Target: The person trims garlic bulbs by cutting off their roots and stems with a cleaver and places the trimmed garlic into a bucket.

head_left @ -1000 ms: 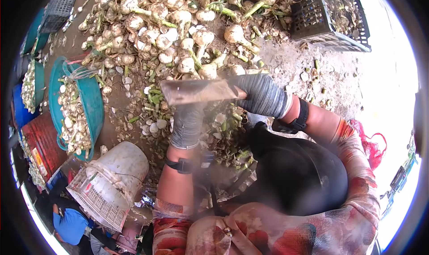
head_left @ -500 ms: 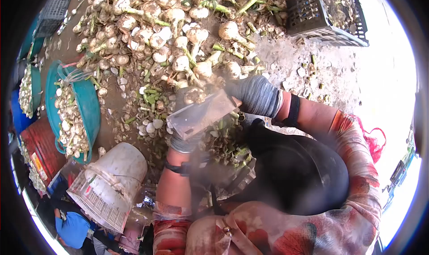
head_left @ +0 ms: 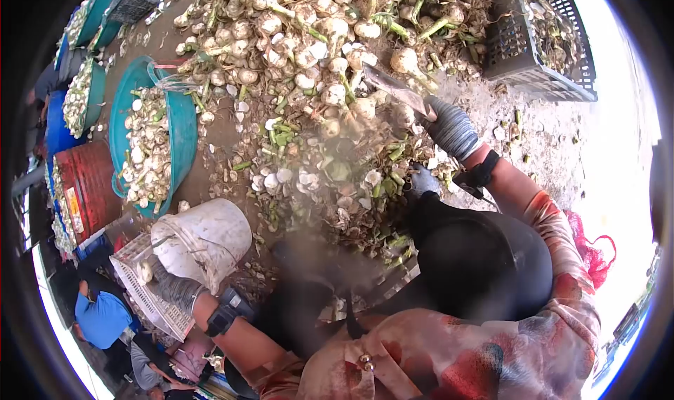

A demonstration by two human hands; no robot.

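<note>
In a grey knitted glove, my right hand (head_left: 453,128) grips a wide-bladed knife (head_left: 397,91). Its blade points up and left over the garlic heap (head_left: 295,42), whose bulbs have roots and cut green stems. Off to the lower left, my gloved left hand (head_left: 175,288) reaches over a white slatted basket (head_left: 149,291). At its fingertips is a pale garlic bulb (head_left: 146,269); the fingers are partly hidden. A dirty white bucket (head_left: 203,238) lies right beside that hand. Stem cuttings and peelings (head_left: 344,189) cover the floor between my hands.
A turquoise tub (head_left: 184,147) of trimmed garlic stands at the left, near a red bucket (head_left: 91,186). A black crate (head_left: 519,49) with debris is at the upper right. A person in blue (head_left: 102,316) is at the lower left. A red net (head_left: 593,249) lies at my right.
My hands were together at a garlic bulb with the blade. My left hand has swung down-left to the white basket; my right hand has moved away up-right with the knife. The view has shifted.
</note>
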